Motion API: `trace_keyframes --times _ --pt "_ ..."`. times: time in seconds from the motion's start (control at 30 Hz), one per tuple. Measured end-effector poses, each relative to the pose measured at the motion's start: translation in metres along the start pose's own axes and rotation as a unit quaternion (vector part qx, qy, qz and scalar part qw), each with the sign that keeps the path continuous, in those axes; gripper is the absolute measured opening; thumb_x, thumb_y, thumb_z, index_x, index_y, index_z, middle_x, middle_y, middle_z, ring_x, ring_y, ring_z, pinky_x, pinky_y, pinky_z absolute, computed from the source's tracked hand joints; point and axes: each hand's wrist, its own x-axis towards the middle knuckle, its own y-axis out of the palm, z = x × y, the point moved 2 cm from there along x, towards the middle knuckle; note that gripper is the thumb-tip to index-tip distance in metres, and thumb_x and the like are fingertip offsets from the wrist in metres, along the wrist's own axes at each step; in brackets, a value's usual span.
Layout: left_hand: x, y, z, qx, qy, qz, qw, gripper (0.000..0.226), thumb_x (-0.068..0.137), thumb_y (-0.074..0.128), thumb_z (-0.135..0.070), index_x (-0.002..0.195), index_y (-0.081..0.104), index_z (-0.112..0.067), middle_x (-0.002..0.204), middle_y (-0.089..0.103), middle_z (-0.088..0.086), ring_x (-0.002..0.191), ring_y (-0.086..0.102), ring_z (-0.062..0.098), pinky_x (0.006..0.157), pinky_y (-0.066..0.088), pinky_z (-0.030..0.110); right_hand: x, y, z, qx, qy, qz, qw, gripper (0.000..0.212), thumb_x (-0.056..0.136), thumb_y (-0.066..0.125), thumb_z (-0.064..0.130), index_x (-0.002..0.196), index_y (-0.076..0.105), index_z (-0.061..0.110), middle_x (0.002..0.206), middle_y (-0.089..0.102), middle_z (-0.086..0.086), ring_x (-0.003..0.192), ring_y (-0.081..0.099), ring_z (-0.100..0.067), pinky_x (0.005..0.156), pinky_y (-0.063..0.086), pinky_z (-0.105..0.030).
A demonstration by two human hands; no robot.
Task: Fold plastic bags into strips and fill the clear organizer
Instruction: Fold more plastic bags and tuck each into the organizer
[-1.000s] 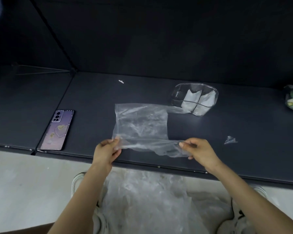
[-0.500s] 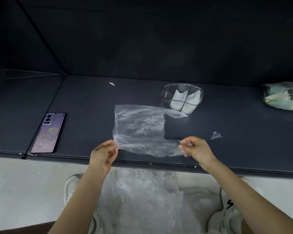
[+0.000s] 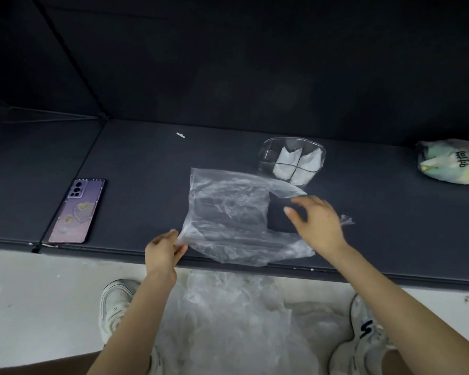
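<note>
1. Right hand (image 3: 316, 221) has let go of the plastic bag (image 3: 228, 212), and its fingers are now spread above the handle gap.
2. Left hand (image 3: 163, 247) still pinches the near-left corner.
3. Bag lies flat on the table (image 3: 136, 169), just before the clear organizer (image 3: 291, 161).

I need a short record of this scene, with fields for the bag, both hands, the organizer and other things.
bag: plastic bag spread on the table
left: left hand pinches its near left corner
right: right hand open over the handle gap, blurred
organizer: organizer behind the bag, folded bags inside
other: phone at left; pile of bags below
</note>
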Motion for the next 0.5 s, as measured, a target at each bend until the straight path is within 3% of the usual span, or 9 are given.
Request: trace_keyframes --times 0.1,0.17,0.3,0.5 --pt "0.003 -0.002 0.005 0.089 0.044 -0.008 0.995 0.016 0.096 0.060 -0.017 0.083 0.059 -0.007 0.082 0.062 0.009 0.077 0.061 0.020 0.078 0.052 0.032 0.018 0.027 0.066 -0.007 -0.161 0.039 0.986 0.044 0.097 0.044 0.037 0.126 0.062 0.009 0.127 0.062 -0.009 0.121 0.053 -0.030 0.104 0.036 -0.036" --pt "0.005 -0.004 0.006 0.160 0.082 -0.012 0.984 0.019 0.094 0.063 -0.018 0.076 0.061 -0.010 0.069 0.062 0.006 0.066 0.058 0.019 0.080 0.054 0.039 0.033 0.051 0.101 -0.030 -0.218 0.074 0.973 0.047 0.101 0.037 0.035 0.137 0.051 0.009 0.142 0.050 -0.009 0.136 0.040 -0.026 0.114 0.024 -0.035" --pt "0.005 -0.006 0.008 0.212 0.103 -0.002 0.972 0.018 0.091 0.066 -0.014 0.073 0.068 -0.009 0.059 0.062 -0.001 0.056 0.057 0.015 0.071 0.051 0.035 0.068 0.097 0.132 -0.149 -0.217 0.150 0.953 0.052 0.105 0.023 0.037 0.153 0.019 0.018 0.161 0.011 -0.007 0.149 0.003 -0.021 0.121 0.000 -0.036" --pt "0.008 -0.015 0.011 0.219 0.094 0.026 0.971 0.011 0.085 0.072 -0.010 0.077 0.071 -0.002 0.049 0.059 -0.006 0.050 0.053 0.008 0.060 0.047 0.025 0.098 0.146 0.134 -0.237 -0.195 0.202 0.930 0.056 0.103 0.014 0.047 0.154 0.005 0.026 0.162 -0.004 -0.008 0.149 -0.008 -0.022 0.119 -0.007 -0.049"
